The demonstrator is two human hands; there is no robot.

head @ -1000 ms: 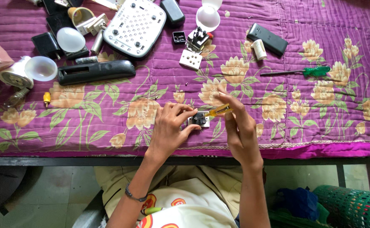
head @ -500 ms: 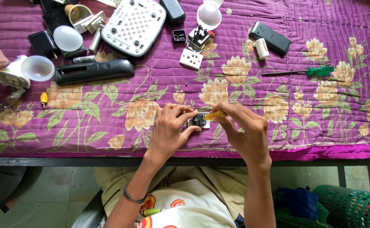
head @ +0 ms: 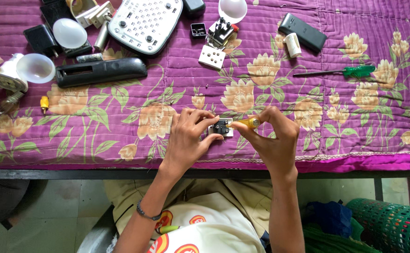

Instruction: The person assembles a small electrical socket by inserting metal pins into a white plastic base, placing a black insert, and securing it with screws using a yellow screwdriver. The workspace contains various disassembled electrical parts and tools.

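While the left hand [head: 188, 140] pinches the small switch part [head: 221, 127] flat on the purple cloth [head: 120, 117] near its front edge, the right hand [head: 273, 138] grips a yellow screwdriver [head: 245, 123] with its tip at the part. I judge the screw work is mid-way; another white plate [head: 211, 57] lies loose further back.

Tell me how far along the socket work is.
Done: a white cover plate lies detached beside other loose parts. In hand: left hand steadies the small socket module; right hand works a yellow screwdriver at it. Left: I can't tell whether its screws are out.
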